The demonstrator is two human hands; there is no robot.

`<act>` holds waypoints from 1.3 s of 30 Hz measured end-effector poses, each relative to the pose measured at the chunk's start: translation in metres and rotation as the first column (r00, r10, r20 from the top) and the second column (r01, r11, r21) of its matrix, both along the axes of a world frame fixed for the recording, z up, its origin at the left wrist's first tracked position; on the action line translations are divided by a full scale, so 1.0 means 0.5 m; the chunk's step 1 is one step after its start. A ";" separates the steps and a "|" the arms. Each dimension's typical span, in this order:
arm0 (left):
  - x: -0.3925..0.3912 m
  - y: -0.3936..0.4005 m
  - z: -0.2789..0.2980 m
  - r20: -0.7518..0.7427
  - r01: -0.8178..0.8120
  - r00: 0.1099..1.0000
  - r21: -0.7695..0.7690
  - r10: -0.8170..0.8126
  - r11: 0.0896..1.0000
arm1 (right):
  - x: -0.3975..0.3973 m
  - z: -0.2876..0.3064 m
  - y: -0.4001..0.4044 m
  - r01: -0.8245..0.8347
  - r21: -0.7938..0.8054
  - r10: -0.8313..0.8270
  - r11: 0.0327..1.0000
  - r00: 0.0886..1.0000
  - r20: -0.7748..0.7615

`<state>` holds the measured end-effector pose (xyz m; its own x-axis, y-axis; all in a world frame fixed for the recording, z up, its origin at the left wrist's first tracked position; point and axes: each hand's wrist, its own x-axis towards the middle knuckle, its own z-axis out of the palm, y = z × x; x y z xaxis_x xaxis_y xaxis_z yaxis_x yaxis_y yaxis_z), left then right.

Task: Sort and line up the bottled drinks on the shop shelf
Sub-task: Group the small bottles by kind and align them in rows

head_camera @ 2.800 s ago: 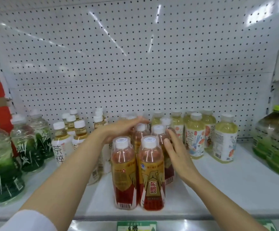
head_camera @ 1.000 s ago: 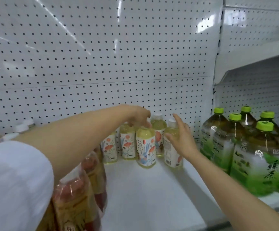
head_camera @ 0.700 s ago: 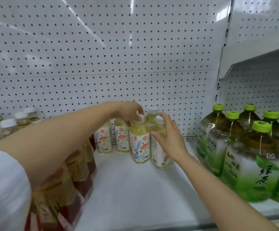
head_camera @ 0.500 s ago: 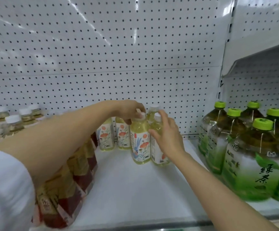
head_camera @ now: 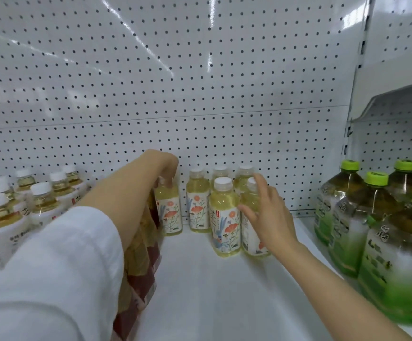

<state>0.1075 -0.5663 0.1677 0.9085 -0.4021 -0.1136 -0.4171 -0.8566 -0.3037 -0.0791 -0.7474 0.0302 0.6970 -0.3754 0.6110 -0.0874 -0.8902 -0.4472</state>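
Note:
Several pale yellow bottles with flower labels and white caps stand at the back of the white shelf (head_camera: 212,291). My left hand (head_camera: 166,163) grips the top of the leftmost flower bottle (head_camera: 169,212), hiding its cap. A second one (head_camera: 197,205) stands just right of it. Nearer the front stands another flower bottle (head_camera: 225,217), with my right hand (head_camera: 269,212) beside it, fingers straight and touching the front right bottle (head_camera: 249,232). Two more caps show behind them.
Red-brown tea bottles (head_camera: 141,267) stand under my left forearm. White-capped amber bottles (head_camera: 42,200) fill the left. Large green-capped tea bottles (head_camera: 362,217) crowd the right, under a side shelf. Pegboard (head_camera: 175,82) backs everything.
My left hand has let go of the front bottle's cap and shifted left to the leftmost flower bottle. My right hand stays against the front right bottle.

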 end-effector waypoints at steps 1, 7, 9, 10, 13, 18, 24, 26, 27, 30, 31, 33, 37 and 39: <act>-0.008 0.003 0.013 -0.064 -0.003 0.998 0.010 0.004 1.000 | -0.001 0.000 0.000 0.010 0.017 -0.010 1.000 1.000 -0.011; -0.143 0.017 0.050 -0.322 0.106 0.940 -0.035 -0.111 0.994 | -0.051 -0.017 0.039 0.034 -0.122 0.013 0.992 0.932 0.362; -0.186 0.017 0.045 -0.350 0.175 0.915 -0.101 -0.199 0.979 | -0.073 -0.025 0.071 -0.150 -0.113 0.180 0.982 0.924 0.336; -0.206 0.014 0.043 -0.354 0.215 0.900 -0.143 -0.253 0.966 | -0.081 -0.027 0.088 -0.244 -0.054 0.249 0.968 0.932 0.262; -0.257 -0.009 0.032 -0.363 0.318 0.844 -0.254 -0.395 0.913 | -0.091 -0.043 0.122 -0.384 0.238 0.379 0.892 0.923 0.069; -0.260 -0.036 0.065 -0.457 0.298 0.726 -0.464 -0.514 0.834 | -0.097 -0.056 0.097 -0.392 0.409 0.406 0.824 0.912 0.058; -0.087 -0.033 0.074 0.095 0.210 0.976 -0.143 -0.198 0.967 | -0.134 -0.056 0.052 -0.292 0.385 0.284 0.876 0.956 0.078; -0.056 -0.054 0.036 0.026 0.181 0.983 -0.175 -0.179 0.968 | -0.140 -0.056 0.037 -0.252 0.389 0.238 0.886 0.968 0.085; -0.046 -0.066 0.017 -0.046 0.161 0.983 -0.231 -0.176 0.960 | -0.143 -0.056 0.030 -0.235 0.392 0.220 0.890 0.972 0.084; -0.025 -0.086 -0.020 -0.115 0.118 0.979 -0.343 -0.167 0.932 | -0.147 -0.057 0.015 -0.196 0.396 0.180 0.897 0.981 0.076; -0.020 -0.087 -0.022 -0.086 0.132 0.982 -0.339 -0.170 0.932 | -0.148 -0.057 0.013 -0.179 0.395 0.166 0.901 0.984 0.068; -0.020 -0.084 -0.013 -0.084 0.143 0.981 -0.295 -0.175 0.945 | -0.149 -0.058 0.010 -0.152 0.394 0.142 0.906 0.988 0.055; -0.060 -0.071 0.020 -0.160 0.137 0.975 -0.126 -0.157 0.983 | -0.147 -0.063 0.001 -0.103 0.370 0.093 0.923 0.995 0.044; -0.087 -0.065 0.031 -0.193 0.130 0.972 -0.029 -0.134 0.991 | -0.146 -0.067 0.000 -0.072 0.361 0.064 0.930 0.997 0.033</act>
